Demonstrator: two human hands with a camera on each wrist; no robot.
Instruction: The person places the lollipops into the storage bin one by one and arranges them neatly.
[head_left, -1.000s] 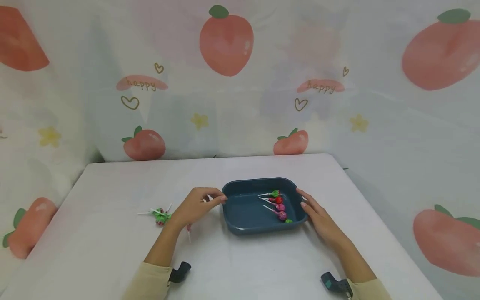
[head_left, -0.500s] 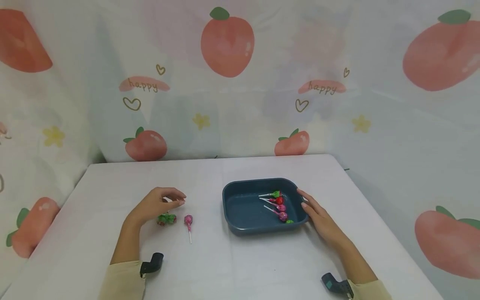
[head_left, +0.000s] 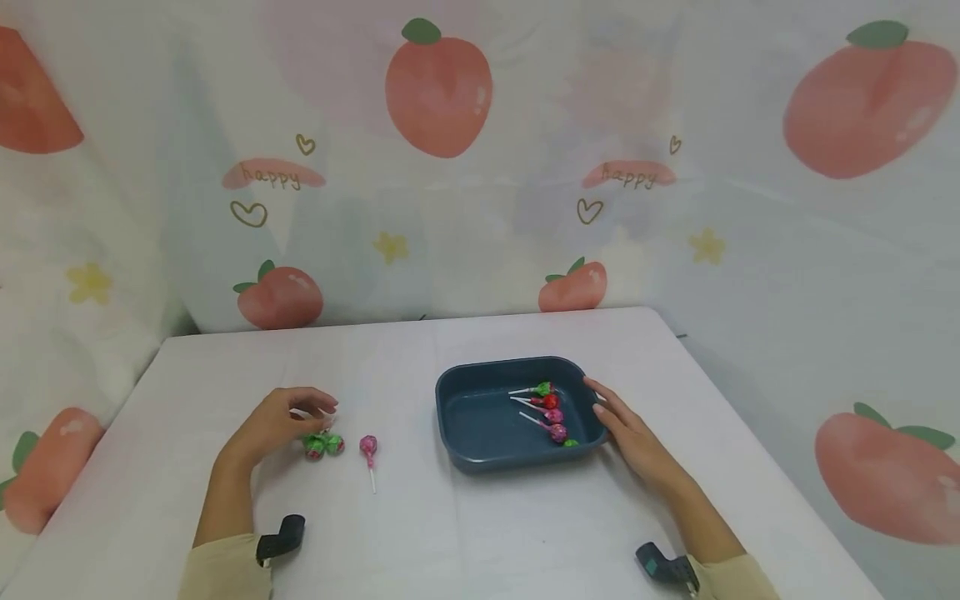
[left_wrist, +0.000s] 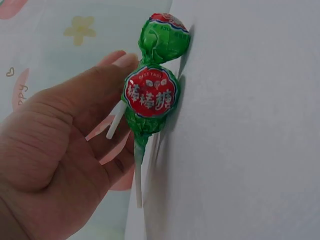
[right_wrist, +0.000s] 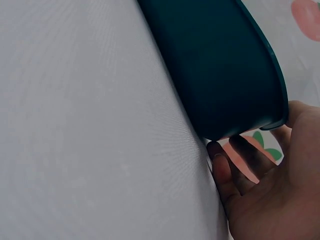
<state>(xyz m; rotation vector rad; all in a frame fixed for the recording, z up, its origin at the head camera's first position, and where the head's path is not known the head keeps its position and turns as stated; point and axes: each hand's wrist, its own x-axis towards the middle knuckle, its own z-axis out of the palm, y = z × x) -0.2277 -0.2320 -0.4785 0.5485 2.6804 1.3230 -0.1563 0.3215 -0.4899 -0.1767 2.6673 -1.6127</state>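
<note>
Two green-and-red wrapped lollipops (left_wrist: 151, 92) lie close together on the left of the table. My left hand (head_left: 273, 425) is right beside them, thumb and fingers loosely bent and apart over their sticks. Their white sticks are mostly hidden by the hand in the head view. A pink lollipop (head_left: 368, 446) lies alone just to the right, stick towards me. My right hand (head_left: 637, 433) rests against the right end of a dark blue tray (head_left: 480, 460), fingers spread along its rim and side.
Inside the tray, towards its right side, lie several lollipops (head_left: 553, 415) in green, red and pink wrappers. The white-covered table (head_left: 480, 542) meets a fruit-printed curtain (head_left: 480, 233) at the back and sides.
My left hand has moved left from the tray's left rim, past the pink lollipop, and down to the green lollipops. My right hand stays at the tray.
</note>
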